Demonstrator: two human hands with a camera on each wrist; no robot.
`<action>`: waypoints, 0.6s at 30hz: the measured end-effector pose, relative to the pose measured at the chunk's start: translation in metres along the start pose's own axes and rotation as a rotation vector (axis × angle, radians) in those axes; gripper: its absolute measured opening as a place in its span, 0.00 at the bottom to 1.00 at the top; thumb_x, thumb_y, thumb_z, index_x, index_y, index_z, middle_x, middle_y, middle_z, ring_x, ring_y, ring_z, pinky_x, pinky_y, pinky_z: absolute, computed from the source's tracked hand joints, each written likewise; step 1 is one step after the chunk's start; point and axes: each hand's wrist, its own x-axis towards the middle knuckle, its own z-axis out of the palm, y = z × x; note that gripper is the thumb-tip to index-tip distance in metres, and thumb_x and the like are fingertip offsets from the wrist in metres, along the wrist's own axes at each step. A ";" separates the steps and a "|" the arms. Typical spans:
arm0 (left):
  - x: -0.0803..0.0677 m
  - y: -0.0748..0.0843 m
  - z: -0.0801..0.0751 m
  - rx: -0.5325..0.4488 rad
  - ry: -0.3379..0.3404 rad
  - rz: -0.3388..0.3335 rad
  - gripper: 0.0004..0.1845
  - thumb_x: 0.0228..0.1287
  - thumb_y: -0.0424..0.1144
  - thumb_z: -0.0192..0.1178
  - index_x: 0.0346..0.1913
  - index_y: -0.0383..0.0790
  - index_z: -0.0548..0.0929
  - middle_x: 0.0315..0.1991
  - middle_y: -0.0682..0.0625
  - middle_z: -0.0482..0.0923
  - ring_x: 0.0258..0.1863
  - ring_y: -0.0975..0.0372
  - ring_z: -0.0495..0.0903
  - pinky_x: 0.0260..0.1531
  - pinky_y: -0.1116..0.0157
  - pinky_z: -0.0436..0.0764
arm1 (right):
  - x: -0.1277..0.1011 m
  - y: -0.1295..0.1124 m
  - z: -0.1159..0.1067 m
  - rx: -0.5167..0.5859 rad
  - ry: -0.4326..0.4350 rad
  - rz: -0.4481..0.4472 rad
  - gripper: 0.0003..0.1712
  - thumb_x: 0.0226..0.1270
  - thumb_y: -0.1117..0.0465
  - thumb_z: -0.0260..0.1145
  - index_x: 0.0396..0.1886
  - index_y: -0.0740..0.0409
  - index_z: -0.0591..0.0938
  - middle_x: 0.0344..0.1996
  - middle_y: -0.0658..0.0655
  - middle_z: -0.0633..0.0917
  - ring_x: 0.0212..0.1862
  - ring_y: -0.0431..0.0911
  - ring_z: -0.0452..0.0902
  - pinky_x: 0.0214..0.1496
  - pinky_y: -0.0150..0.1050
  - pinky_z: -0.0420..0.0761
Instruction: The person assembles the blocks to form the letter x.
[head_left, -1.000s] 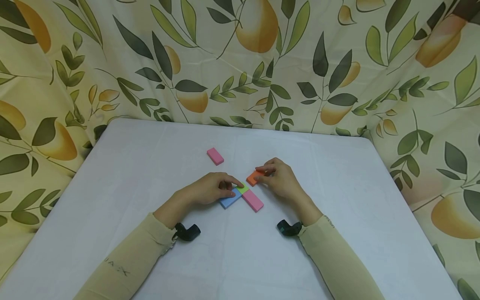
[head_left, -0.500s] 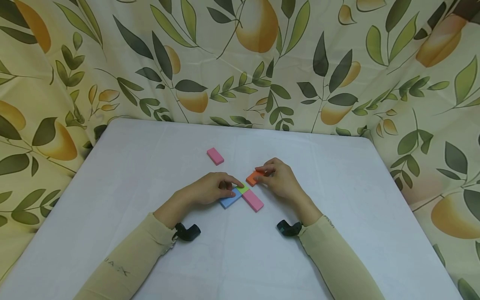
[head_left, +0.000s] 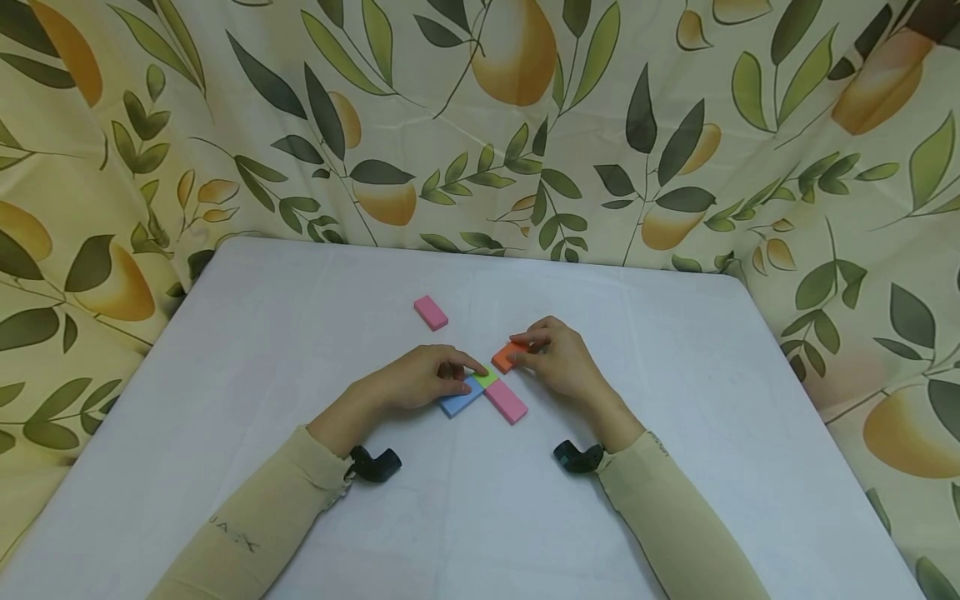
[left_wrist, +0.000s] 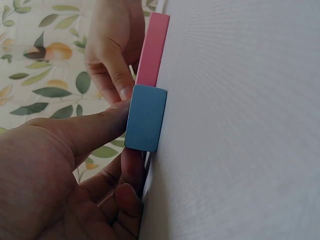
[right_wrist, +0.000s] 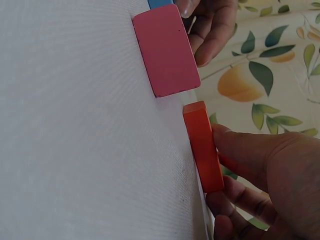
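In the head view, a blue block [head_left: 460, 403], a green block [head_left: 488, 380] and a pink block [head_left: 507, 402] lie against each other on the white tabletop. My left hand [head_left: 415, 377] grips the blue block, thumb on top of it and fingers at its far side; its index fingertip rests on the green one. Just right of the group, my right hand [head_left: 558, 356] pinches an orange block [head_left: 503, 358] between thumb and fingers. The right wrist view shows this orange block [right_wrist: 204, 147] low over the cloth, with a gap between it and the pink block [right_wrist: 167, 52].
Farther back on the white-covered table [head_left: 337, 287] lies a second pink block [head_left: 431, 313]. A curtain [head_left: 480, 125] printed with fruit and leaves hangs behind the table. Dark wrist cameras [head_left: 377, 464] stick out inward from both sleeves.
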 end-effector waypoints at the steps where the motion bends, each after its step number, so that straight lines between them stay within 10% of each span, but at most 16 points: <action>1: 0.000 0.000 0.000 -0.002 0.000 0.000 0.16 0.66 0.48 0.62 0.56 0.65 0.80 0.38 0.58 0.77 0.40 0.62 0.75 0.40 0.63 0.76 | 0.000 0.000 0.000 0.000 0.001 0.001 0.17 0.55 0.53 0.75 0.46 0.48 0.88 0.42 0.48 0.78 0.42 0.45 0.75 0.41 0.39 0.72; 18: 0.001 -0.001 0.000 -0.003 0.006 0.002 0.17 0.65 0.48 0.62 0.56 0.64 0.80 0.38 0.58 0.76 0.40 0.62 0.75 0.41 0.63 0.76 | 0.001 0.002 0.001 -0.011 -0.040 -0.028 0.13 0.58 0.51 0.73 0.44 0.44 0.89 0.43 0.49 0.77 0.45 0.46 0.73 0.44 0.40 0.70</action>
